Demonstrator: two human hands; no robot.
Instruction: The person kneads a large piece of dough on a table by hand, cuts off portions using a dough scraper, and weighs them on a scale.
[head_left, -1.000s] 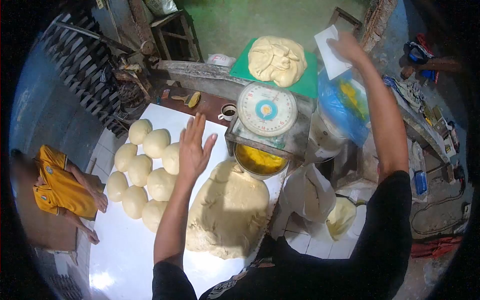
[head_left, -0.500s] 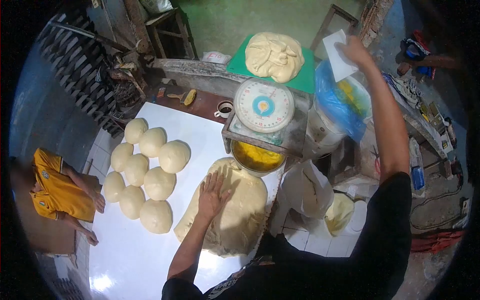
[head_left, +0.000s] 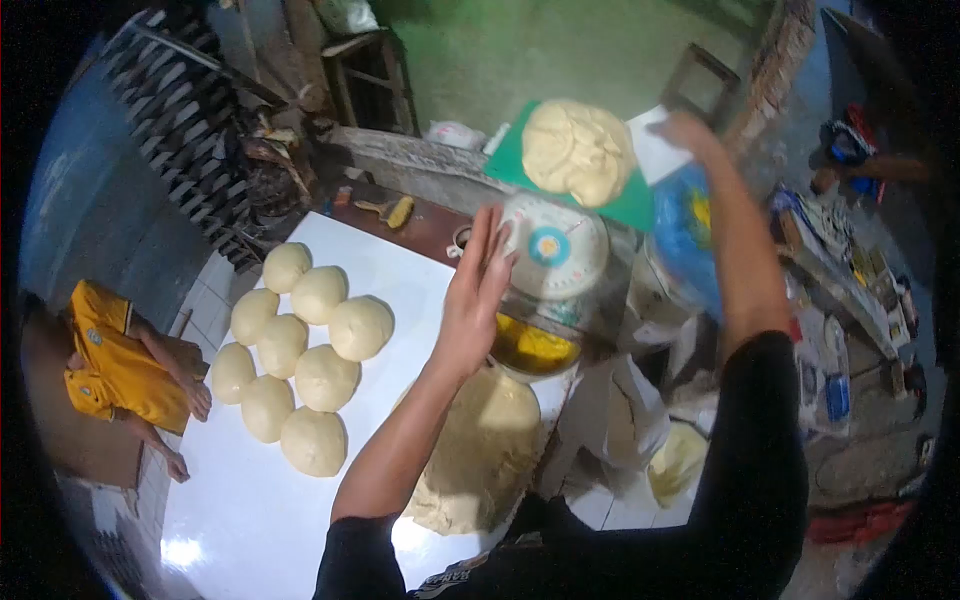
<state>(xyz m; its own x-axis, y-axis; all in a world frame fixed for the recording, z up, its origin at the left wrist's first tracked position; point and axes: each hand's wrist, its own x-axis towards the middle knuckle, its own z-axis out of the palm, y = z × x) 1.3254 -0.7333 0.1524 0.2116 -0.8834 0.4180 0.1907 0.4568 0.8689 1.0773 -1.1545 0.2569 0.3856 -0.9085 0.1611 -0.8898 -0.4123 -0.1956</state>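
My left hand is raised over the table, its fingers stretched out and holding nothing, just left of the dial scale. My right hand, blurred, grips a flat white dough scraper at the right side of a large dough lump. That lump rests on a green board on top of the scale. A broad slab of dough lies on the white table below my left hand, partly hidden by my forearm. Several round dough balls sit in rows to the left.
A bowl with yellow contents stands under the scale. Blue plastic covers a bucket at the right. A brush and a cup are by the table's back edge. A person in a yellow shirt stands at the left.
My left hand has lifted off the dough slab and moved up to the scale. My right hand has brought the scraper down to the dough on the green board. The view has shifted slightly.
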